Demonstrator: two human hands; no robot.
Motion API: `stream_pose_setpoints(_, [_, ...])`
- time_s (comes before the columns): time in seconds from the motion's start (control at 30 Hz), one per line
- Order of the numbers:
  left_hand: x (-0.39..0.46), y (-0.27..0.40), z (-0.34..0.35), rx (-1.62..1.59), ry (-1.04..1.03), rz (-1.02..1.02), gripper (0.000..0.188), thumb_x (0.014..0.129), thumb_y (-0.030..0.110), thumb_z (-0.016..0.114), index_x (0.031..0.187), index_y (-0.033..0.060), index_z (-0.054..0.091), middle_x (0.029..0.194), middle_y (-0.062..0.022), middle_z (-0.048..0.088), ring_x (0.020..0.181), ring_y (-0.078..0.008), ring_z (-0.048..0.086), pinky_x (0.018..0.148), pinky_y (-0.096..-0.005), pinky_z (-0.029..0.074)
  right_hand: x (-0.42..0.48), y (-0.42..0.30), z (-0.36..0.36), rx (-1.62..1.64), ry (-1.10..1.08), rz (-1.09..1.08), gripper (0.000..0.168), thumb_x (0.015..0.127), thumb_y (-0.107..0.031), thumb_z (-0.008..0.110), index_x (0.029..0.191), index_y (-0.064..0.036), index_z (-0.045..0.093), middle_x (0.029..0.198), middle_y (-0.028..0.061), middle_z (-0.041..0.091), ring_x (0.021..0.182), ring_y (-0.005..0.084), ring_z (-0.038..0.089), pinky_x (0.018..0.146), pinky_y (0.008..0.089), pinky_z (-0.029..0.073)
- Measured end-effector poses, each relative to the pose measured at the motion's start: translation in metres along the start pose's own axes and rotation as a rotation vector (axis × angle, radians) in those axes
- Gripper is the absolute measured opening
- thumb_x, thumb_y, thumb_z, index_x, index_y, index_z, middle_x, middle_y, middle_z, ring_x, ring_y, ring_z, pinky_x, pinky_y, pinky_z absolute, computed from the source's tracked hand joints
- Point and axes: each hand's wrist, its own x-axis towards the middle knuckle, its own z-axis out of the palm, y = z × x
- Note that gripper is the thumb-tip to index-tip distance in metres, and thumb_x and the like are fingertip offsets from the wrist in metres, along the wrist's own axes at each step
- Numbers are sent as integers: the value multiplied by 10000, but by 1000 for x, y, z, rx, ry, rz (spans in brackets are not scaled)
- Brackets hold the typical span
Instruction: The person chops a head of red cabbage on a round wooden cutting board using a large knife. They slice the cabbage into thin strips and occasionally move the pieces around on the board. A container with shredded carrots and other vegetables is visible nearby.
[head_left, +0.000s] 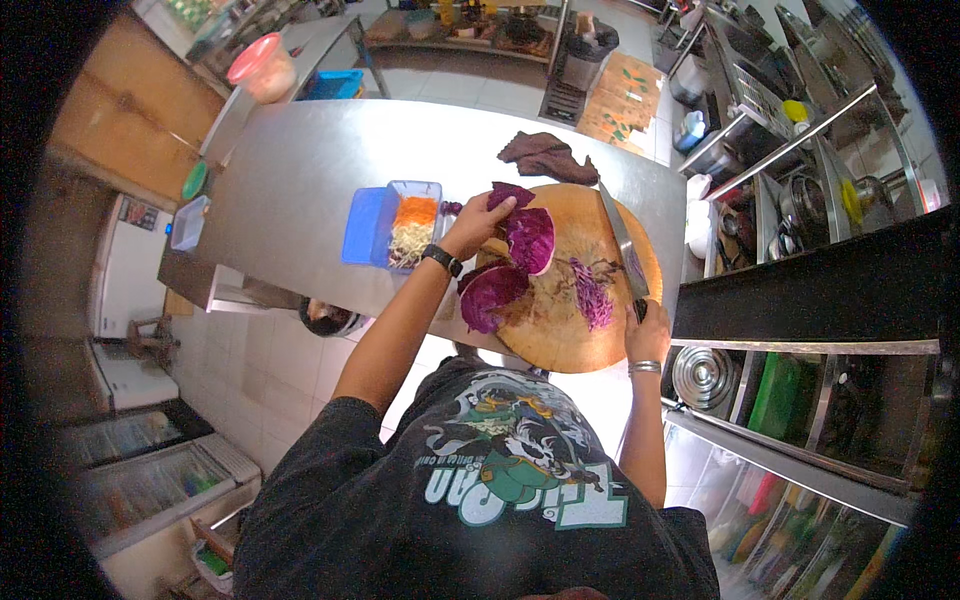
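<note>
My left hand (480, 223) grips a purple cabbage leaf (511, 195) over the left part of a round wooden chopping board (547, 341). Just right of that hand lies a cut piece of red cabbage (531, 241), and a larger piece (491, 296) rests at the board's left edge. In my right hand (647, 334) is the black handle of a chef's knife (621, 236), its blade pointing away from me along the board's right side. Between the pieces and the knife sits a small heap of shredded red cabbage (592, 296).
A clear container (415, 187) of shredded orange and pale vegetables stands left of the board, beside a blue lid (365, 227). A brown cloth (546, 156) lies behind the board on the steel table (300, 195). Metal shelving (795, 150) rises at the right.
</note>
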Motion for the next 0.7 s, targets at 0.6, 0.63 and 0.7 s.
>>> stream_pose_setpoints(0.6, [-197, 15, -37, -734, 286, 208, 471, 943, -20, 513, 1410, -24, 455, 1343, -180, 589, 1220, -327, 599, 1088, -500, 470, 128, -157, 123, 428, -307, -412, 314, 813, -249, 744, 1035, -32, 694, 977, 205, 704, 907, 376, 678, 823, 453, 536])
stream_pose_setpoints(0.63, [-211, 12, -40, -771, 278, 210, 462, 948, -10, 519, 1405, -31, 452, 1337, -184, 590, 1233, -330, 587, 1107, -499, 451, 151, -140, 151, 406, -294, -439, 305, 809, -249, 738, 1013, -24, 703, 958, 208, 712, 888, 379, 686, 811, 453, 541])
stream_pose_setpoints(0.7, [-234, 3, -44, -860, 381, 221, 465, 948, -4, 527, 1406, -26, 449, 1332, -182, 593, 1237, -324, 581, 1107, -491, 449, 199, -92, 191, 283, -205, -561, 298, 807, -258, 726, 970, -8, 717, 916, 213, 725, 852, 385, 699, 782, 457, 550])
